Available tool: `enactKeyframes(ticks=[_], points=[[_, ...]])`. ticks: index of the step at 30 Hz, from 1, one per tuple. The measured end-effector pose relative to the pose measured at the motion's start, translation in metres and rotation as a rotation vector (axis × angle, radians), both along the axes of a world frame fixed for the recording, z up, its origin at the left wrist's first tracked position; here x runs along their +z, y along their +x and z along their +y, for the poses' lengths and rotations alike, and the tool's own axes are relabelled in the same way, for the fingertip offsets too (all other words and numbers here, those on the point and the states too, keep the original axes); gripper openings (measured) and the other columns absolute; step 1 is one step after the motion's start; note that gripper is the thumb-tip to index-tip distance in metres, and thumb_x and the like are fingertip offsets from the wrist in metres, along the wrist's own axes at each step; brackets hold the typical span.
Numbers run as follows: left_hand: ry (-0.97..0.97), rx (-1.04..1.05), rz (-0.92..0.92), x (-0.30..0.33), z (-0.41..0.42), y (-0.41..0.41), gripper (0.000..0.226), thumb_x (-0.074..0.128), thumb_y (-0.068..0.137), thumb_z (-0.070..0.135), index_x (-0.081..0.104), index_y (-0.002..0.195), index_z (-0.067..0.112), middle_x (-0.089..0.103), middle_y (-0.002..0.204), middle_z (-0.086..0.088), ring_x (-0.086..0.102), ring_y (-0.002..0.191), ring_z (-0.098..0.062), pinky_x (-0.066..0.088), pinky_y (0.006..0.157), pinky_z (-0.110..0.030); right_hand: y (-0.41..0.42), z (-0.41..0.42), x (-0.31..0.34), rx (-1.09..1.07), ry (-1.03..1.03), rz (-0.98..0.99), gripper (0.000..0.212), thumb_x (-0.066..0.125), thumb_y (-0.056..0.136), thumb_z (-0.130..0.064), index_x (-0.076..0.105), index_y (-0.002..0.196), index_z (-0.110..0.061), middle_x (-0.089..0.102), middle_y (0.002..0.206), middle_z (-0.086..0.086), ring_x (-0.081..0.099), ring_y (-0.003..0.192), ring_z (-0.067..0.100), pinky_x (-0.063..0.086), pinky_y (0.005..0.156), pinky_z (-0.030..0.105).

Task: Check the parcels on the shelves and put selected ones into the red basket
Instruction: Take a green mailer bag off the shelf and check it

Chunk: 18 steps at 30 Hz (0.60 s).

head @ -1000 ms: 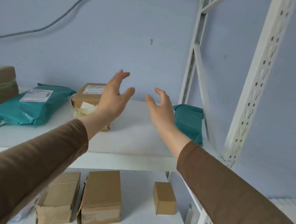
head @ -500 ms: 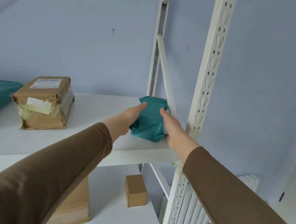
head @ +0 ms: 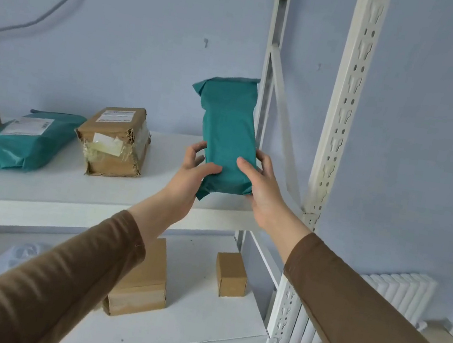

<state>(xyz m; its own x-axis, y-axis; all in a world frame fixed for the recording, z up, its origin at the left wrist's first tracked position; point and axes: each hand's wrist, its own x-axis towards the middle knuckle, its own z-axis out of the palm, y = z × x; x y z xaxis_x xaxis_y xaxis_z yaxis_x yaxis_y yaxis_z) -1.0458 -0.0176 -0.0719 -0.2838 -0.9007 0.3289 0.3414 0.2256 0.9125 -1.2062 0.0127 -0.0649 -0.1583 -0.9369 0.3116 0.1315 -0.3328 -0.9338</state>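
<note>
A small teal plastic parcel [head: 228,130] stands tilted upright above the right end of the upper shelf [head: 98,196]. My left hand [head: 192,175] grips its lower left side and my right hand [head: 261,188] grips its lower right side. No label shows on the face turned to me. Further left on the same shelf lie a torn, taped brown box [head: 115,143] with a label on top and a larger teal bag [head: 18,140] with a white label. The red basket is not in view.
A white upright post [head: 343,106] and a diagonal brace stand just right of the parcel. The lower shelf [head: 196,322] holds a small brown box [head: 231,275], a larger brown box [head: 144,282] and a pale bag. A white radiator [head: 394,296] stands at lower right.
Both hands reached to the small teal parcel at the shelf's right end, closed on its sides and lifted it upright off the shelf. The view swung right, then back a little.
</note>
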Motion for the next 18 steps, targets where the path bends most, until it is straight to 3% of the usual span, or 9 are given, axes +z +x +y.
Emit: enactKeyframes(ticks=[2, 4, 7, 10, 12, 14, 16, 18], points=[[-0.031, 0.010, 0.046, -0.004, 0.018, 0.016, 0.045, 0.063, 0.094, 0.008, 0.049, 0.132, 0.026, 0.066, 0.136, -0.005, 0.068, 0.111, -0.021, 0.058, 0.077, -0.034, 0.006, 0.016, -0.004, 0.033, -0.073, 0.023, 0.041, 0.070, 0.096, -0.022, 0.051, 0.128, -0.038, 0.068, 0.133, -0.001, 0.068, 0.115, 0.018, 0.059, 0.083, 0.029], [-0.030, 0.009, 0.092, -0.009, 0.031, 0.028, 0.044, 0.066, 0.089, 0.016, 0.047, 0.128, 0.026, 0.067, 0.131, -0.004, 0.066, 0.113, -0.019, 0.056, 0.078, -0.034, 0.010, 0.028, -0.012, 0.068, -0.132, 0.060, 0.045, 0.070, 0.096, -0.019, 0.051, 0.134, -0.035, 0.066, 0.135, -0.001, 0.067, 0.115, 0.016, 0.057, 0.077, 0.021], [0.047, -0.007, 0.169, -0.016, 0.044, 0.035, 0.053, 0.072, 0.087, 0.022, 0.043, 0.131, 0.024, 0.074, 0.122, 0.001, 0.066, 0.118, -0.021, 0.057, 0.089, -0.041, 0.012, 0.042, -0.026, 0.103, -0.176, 0.078, 0.050, 0.070, 0.096, -0.014, 0.050, 0.139, -0.026, 0.065, 0.136, 0.002, 0.067, 0.117, 0.016, 0.057, 0.081, 0.022], [0.143, -0.061, 0.184, -0.022, 0.055, 0.038, 0.070, 0.075, 0.087, 0.026, 0.042, 0.149, 0.020, 0.070, 0.136, -0.003, 0.065, 0.127, -0.028, 0.058, 0.093, -0.043, 0.013, 0.057, -0.034, 0.080, -0.213, 0.108, 0.045, 0.072, 0.095, -0.015, 0.055, 0.136, -0.026, 0.066, 0.132, -0.001, 0.067, 0.117, 0.014, 0.058, 0.088, 0.028], [0.134, -0.085, 0.130, -0.024, 0.064, 0.036, 0.069, 0.073, 0.089, 0.030, 0.047, 0.151, 0.018, 0.066, 0.143, -0.006, 0.063, 0.131, -0.029, 0.058, 0.095, -0.041, 0.013, 0.065, -0.037, 0.052, -0.216, 0.104, 0.037, 0.070, 0.097, -0.019, 0.059, 0.131, -0.029, 0.069, 0.128, -0.005, 0.067, 0.115, 0.010, 0.059, 0.091, 0.029], [0.098, -0.022, 0.077, -0.025, 0.073, 0.030, 0.065, 0.076, 0.086, 0.032, 0.054, 0.145, 0.016, 0.069, 0.138, -0.004, 0.065, 0.128, -0.027, 0.057, 0.095, -0.038, 0.011, 0.071, -0.039, 0.031, -0.166, 0.068, 0.029, 0.064, 0.100, -0.017, 0.063, 0.127, -0.026, 0.072, 0.122, -0.005, 0.069, 0.109, 0.009, 0.057, 0.084, 0.024], [0.007, 0.136, -0.025, -0.025, 0.079, 0.024, 0.069, 0.084, 0.078, 0.031, 0.055, 0.139, 0.018, 0.071, 0.130, 0.000, 0.067, 0.123, -0.024, 0.058, 0.093, -0.037, 0.010, 0.074, -0.044, 0.003, -0.069, 0.075, 0.027, 0.057, 0.101, -0.015, 0.068, 0.124, -0.024, 0.075, 0.119, -0.004, 0.068, 0.110, 0.013, 0.053, 0.083, 0.024], [-0.226, 0.382, -0.265, -0.025, 0.083, 0.018, 0.073, 0.088, 0.075, 0.033, 0.051, 0.137, 0.024, 0.067, 0.128, 0.004, 0.064, 0.120, -0.021, 0.057, 0.095, -0.038, 0.010, 0.077, -0.050, 0.011, 0.034, 0.080, 0.031, 0.053, 0.100, -0.015, 0.069, 0.122, -0.030, 0.074, 0.122, -0.008, 0.064, 0.119, 0.012, 0.046, 0.089, 0.028]])
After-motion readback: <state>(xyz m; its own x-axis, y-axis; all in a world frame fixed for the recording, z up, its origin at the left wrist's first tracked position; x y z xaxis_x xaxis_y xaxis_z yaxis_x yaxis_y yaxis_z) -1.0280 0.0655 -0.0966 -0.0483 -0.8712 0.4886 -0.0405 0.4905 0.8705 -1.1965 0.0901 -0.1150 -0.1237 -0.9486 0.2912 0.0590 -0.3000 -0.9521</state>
